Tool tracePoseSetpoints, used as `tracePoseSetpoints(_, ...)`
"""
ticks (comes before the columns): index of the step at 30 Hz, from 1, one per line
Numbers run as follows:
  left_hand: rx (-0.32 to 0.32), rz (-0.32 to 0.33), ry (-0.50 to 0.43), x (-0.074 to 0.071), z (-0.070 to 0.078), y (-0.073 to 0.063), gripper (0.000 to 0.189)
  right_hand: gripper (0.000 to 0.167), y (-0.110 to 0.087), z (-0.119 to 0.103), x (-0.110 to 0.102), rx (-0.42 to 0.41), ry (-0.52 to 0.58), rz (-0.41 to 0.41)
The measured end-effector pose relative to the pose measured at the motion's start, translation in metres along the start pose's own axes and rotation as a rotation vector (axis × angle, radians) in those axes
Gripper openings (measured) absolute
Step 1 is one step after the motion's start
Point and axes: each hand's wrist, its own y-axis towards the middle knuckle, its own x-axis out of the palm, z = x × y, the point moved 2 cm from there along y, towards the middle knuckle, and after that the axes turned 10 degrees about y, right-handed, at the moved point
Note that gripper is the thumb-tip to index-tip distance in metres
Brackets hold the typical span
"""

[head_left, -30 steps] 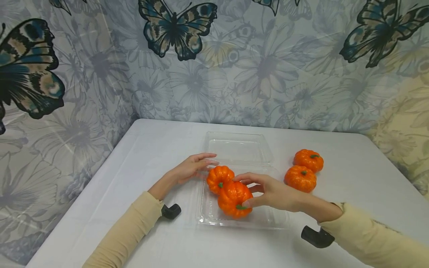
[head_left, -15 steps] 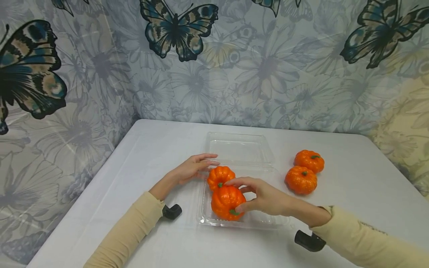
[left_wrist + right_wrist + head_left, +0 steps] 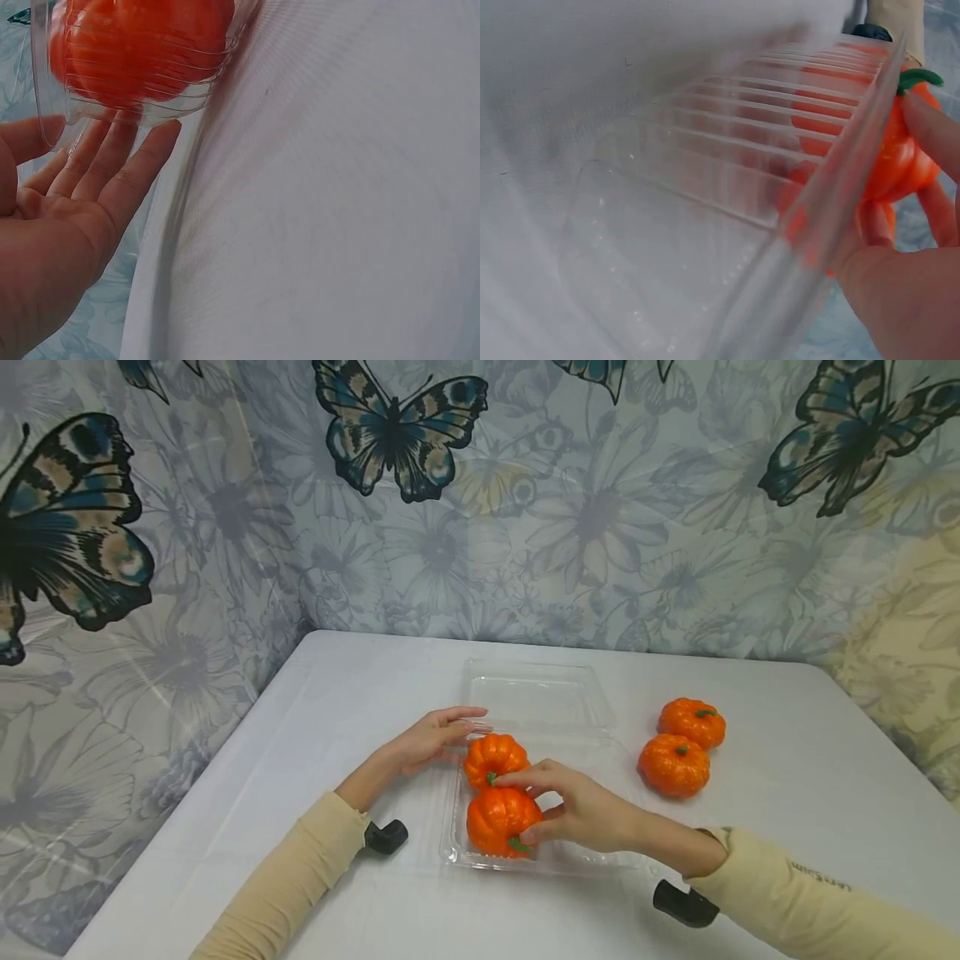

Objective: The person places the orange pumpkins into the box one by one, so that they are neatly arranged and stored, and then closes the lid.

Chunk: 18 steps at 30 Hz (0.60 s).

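Note:
A small orange toy pumpkin (image 3: 495, 822) with a green stem is gripped by my right hand (image 3: 588, 810), thumb near the stem and fingers over its far side. It sits low in the front left of a clear plastic clamshell container (image 3: 555, 867). Just behind it, a second pumpkin (image 3: 495, 753) lies in the same container at the back left. My left hand (image 3: 420, 743) is at the container's left side with fingers extended. In the left wrist view, its fingertips (image 3: 169, 131) are right at the ribbed clear wall, its thumb by the rim.
The container's clear lid (image 3: 540, 697) lies folded back behind it. To the right, two more orange pumpkins, a rear one (image 3: 692, 722) and a front one (image 3: 673, 766), stand together on the white-covered table (image 3: 360, 677). Butterfly-patterned fabric (image 3: 525, 552) hangs behind the table.
My right hand has moved left and slightly toward me, bringing its pumpkin to the container's front left, in front of the other pumpkin. The left hand has stayed in place.

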Motion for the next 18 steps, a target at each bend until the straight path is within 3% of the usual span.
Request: tracePoseSetpoints(18,0.007,0.002,-0.002,-0.0002,-0.0025,0.0008,0.047,0.058,0.0065,-0.0009,0.0058,-0.030,-0.129,0.011)
